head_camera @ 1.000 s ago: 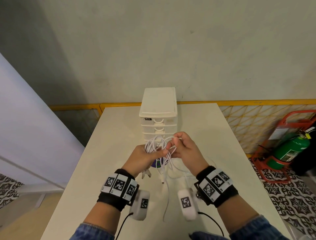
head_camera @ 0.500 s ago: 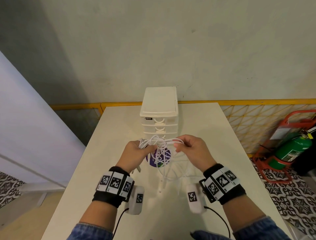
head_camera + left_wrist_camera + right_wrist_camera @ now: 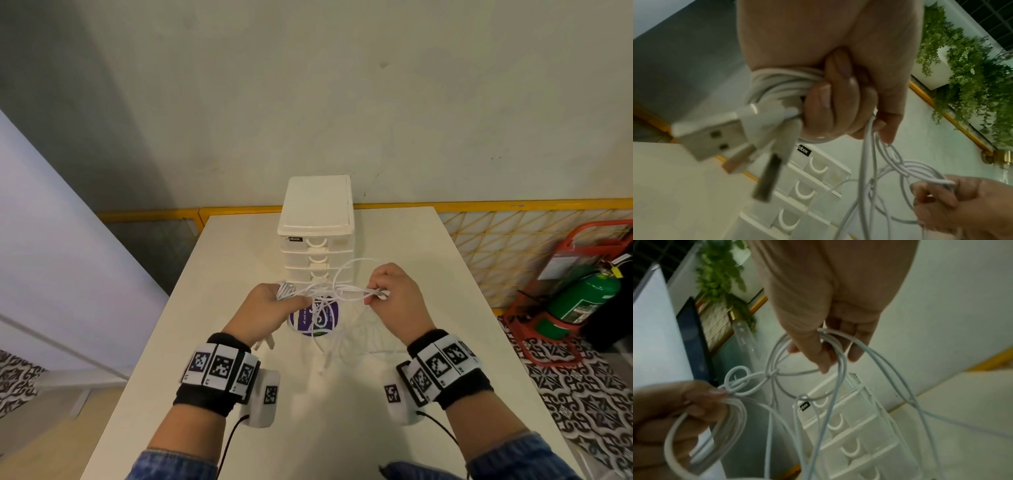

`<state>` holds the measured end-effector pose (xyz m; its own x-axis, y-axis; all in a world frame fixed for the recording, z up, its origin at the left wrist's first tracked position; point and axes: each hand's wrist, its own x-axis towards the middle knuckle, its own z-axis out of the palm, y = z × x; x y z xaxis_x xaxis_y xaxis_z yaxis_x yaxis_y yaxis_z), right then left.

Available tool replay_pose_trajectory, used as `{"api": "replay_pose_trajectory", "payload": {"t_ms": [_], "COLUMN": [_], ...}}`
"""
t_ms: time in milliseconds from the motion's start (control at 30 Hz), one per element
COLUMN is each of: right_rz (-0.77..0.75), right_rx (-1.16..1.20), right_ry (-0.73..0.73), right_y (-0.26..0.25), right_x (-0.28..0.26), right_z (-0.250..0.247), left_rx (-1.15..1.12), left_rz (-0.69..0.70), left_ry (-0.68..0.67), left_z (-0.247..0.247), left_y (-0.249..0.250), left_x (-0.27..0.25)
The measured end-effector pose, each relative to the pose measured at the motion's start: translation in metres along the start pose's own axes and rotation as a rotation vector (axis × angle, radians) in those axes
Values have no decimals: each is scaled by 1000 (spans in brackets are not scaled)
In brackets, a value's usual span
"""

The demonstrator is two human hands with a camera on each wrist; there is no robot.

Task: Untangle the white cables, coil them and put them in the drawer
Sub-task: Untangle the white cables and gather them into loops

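Note:
Tangled white cables (image 3: 329,294) stretch between my two hands above the table. My left hand (image 3: 274,308) grips a coiled bundle (image 3: 777,84) with USB plugs (image 3: 711,134) sticking out below the fist. My right hand (image 3: 390,298) pinches several strands (image 3: 824,344) and pulls them rightward. A knot (image 3: 772,374) sits in the strands between the hands. Loose ends hang down to the table (image 3: 325,363). The white drawer tower (image 3: 317,236) stands just behind the hands, all its drawers closed.
A round purple-and-white disc (image 3: 313,317) lies on the white table (image 3: 342,428) under the cables. A green fire extinguisher (image 3: 579,301) in a red stand sits on the floor to the right. A yellow rail (image 3: 513,205) runs behind the table.
My hands have moved apart, the right one going rightward, so the cables are stretched wider between them. The left hand keeps its grip on the bundle.

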<state>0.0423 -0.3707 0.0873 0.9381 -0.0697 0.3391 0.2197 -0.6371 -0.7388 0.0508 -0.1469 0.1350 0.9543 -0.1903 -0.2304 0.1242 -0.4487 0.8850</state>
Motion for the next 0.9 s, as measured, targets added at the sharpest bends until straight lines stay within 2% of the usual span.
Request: {"api": "replay_pose_trajectory", "payload": {"t_ms": [67,133,200,300,400,533,633,700,767,900], "right_rz": [27,133,260,388,470,494,470,470,447,346], "right_rx": [77,148,212,405,581,727,655,482,302,137], "right_ry": [77,110,18,-213,-281,-372,-513,-569,-542,-357], "right_y": [3,5,4,-3,-11,-13,-11,-4,10,33], "right_x": [1,-1,-2,-7,-14,-21,-25,-28,-29,-28], "right_z": [1,4,9,15,16,20,24,26,25,9], "left_rx": [-102,-214,-286,-330,-361,-395,-411,-421,-423,-366], "left_rz": [-5,10,29,53,81,133,154,153,135,80], "left_ry": [4,2,-4,15,29,15,18,31,45,110], "left_z": [-3,-2,2,8,10,14,14,10,2,-16], "left_y": [-4,-7,-6,-4,-3,-5,-3,-4,-6,-17], "left_x": [3,5,5,3,4,4,3,3,4,7]}}
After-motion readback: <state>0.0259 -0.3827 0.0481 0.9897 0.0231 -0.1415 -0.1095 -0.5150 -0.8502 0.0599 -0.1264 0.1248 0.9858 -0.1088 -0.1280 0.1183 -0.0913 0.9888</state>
